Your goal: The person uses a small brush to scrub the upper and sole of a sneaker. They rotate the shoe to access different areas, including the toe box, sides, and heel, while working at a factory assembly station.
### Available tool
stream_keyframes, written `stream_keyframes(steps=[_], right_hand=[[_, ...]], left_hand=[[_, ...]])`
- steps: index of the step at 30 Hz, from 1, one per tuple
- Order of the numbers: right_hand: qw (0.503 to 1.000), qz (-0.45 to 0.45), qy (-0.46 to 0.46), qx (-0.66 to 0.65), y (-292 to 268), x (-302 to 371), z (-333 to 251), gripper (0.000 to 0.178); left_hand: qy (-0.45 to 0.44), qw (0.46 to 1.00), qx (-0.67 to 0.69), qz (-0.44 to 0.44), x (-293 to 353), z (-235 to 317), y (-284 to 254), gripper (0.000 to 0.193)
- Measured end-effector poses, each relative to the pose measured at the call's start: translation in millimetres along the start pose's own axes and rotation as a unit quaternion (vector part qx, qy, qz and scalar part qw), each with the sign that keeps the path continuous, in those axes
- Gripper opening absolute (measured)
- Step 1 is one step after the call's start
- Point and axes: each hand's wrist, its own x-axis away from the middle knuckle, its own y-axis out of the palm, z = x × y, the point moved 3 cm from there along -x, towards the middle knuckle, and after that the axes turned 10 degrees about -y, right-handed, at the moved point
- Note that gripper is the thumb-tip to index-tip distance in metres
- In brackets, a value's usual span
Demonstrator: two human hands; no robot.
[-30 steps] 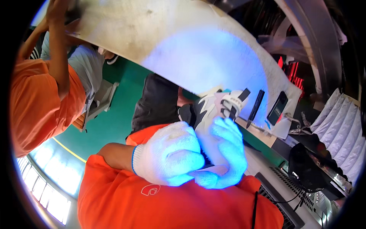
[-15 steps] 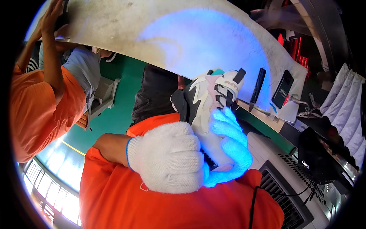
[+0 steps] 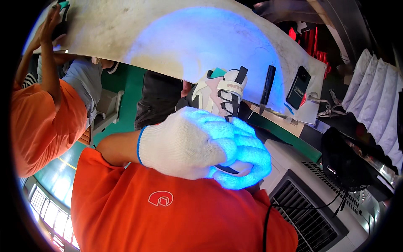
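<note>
A white, pale pink and black sneaker [image 3: 208, 93] is held in front of my chest, with its teal-lined opening and strap pointing away from me. My left hand [image 3: 180, 145], in a white knitted glove with a blue cuff edge, wraps over the front of the sneaker, and its fingers reach across to the right. Gloved too, my right hand [image 3: 255, 156] grips the right side and toe end, glowing under blue light. Both hands cover most of the sneaker's front half; only a bit of toe shows between them.
A pale worktable [image 3: 163, 54] carries a blue patch of light. On its right lie a black pen-like tool [image 3: 268, 86] and a black phone [image 3: 299, 87]. At left a co-worker in an orange shirt [image 3: 54, 122] handles another shoe. A vented machine [image 3: 302, 210] stands at right.
My left hand has come up from beside the sneaker, where it was curled, and now lies over its front. The view has shifted a little, and my right hand keeps its grip.
</note>
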Motion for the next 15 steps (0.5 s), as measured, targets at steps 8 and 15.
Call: stream_keyframes(steps=[8,15], right_hand=[[0.999,0.008,-0.036,-0.023,-3,0,-5,0.067],[0.997,-0.050,0.052,-0.028,-8,17,-15,0.065]], left_hand=[[-0.023,0.994,0.104,0.034,5,-9,-5,0.038],[-0.060,0.991,0.111,-0.034,3,-8,1,0.046]])
